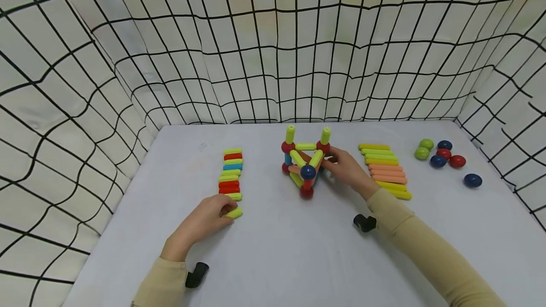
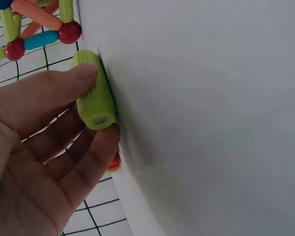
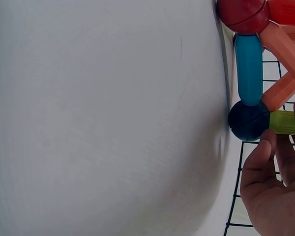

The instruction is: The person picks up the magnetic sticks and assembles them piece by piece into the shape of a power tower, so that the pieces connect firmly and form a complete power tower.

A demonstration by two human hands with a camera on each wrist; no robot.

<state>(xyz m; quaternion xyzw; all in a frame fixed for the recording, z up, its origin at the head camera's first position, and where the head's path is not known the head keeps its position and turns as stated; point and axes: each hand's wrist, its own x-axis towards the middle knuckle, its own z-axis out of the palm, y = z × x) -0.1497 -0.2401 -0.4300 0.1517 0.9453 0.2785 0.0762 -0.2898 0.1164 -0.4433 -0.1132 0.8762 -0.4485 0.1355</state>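
Observation:
My left hand [image 1: 204, 219] pinches a short light-green magnetic rod [image 2: 97, 101] between thumb and fingers, close over the table at the near end of a column of short rods. A structure of magnetic rods and balls [image 1: 308, 172] stands mid-table, with two green rods upright on its red balls. At its right side, my right hand [image 1: 347, 167] grips a low green rod [image 3: 285, 122], the thumb right at a dark blue ball [image 3: 249, 120]. A blue rod [image 3: 249, 69] joins that ball to a red ball [image 3: 242, 14].
Short green, red and blue rods [image 1: 230, 173] lie in a column on the left. Longer yellow, green and orange rods [image 1: 387, 173] line the right. Several loose balls [image 1: 443, 153] sit at the far right. Black-grid netting [image 1: 277, 56] surrounds the white table [image 1: 277, 259].

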